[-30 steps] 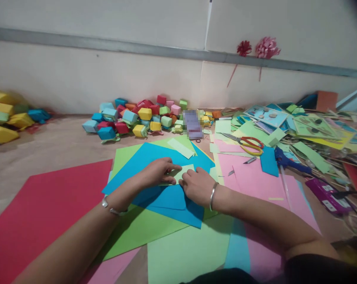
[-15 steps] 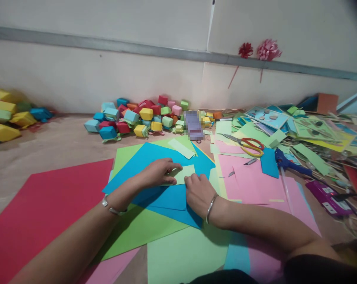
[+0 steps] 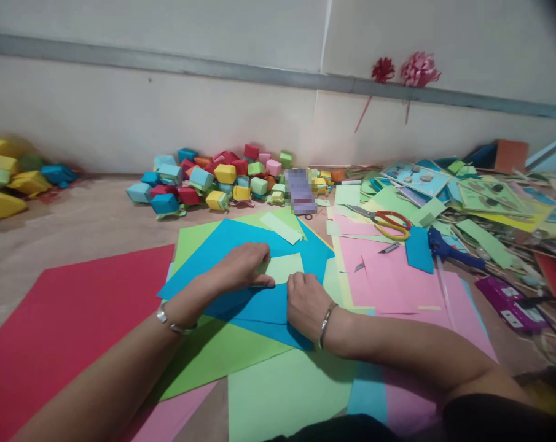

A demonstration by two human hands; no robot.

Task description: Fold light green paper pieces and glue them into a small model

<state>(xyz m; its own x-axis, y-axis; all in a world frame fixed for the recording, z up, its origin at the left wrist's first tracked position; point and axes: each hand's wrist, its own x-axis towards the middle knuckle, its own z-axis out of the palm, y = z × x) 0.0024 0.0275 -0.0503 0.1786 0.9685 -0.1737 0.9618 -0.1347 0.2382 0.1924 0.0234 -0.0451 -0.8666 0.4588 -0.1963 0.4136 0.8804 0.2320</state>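
A small pale green piece of paper (image 3: 285,268) lies over a blue sheet (image 3: 227,245) in front of me. My left hand (image 3: 243,265) grips its left end, with the thumb along the lower edge and the fingers curled in. At the lower right corner of the same piece, my right hand (image 3: 309,307) has its fingers bent and pressed together; its fingertips are partly hidden. Another pale green strip (image 3: 281,228) rests farther back on the blue sheet. Beneath the blue sheet is a larger green sheet (image 3: 241,359).
A red sheet (image 3: 84,307) lies left. Folded paper boxes (image 3: 199,178) are heaped by the wall. On the right are scissors (image 3: 383,222), craft blades (image 3: 389,248), a blue glue gun (image 3: 450,250), a purple power strip (image 3: 508,304) and pink sheets (image 3: 392,282).
My left index finger, stretched over the pale green piece before, has drawn back and curled toward the thumb. My right hand stays at the corner. The view has shifted slightly.
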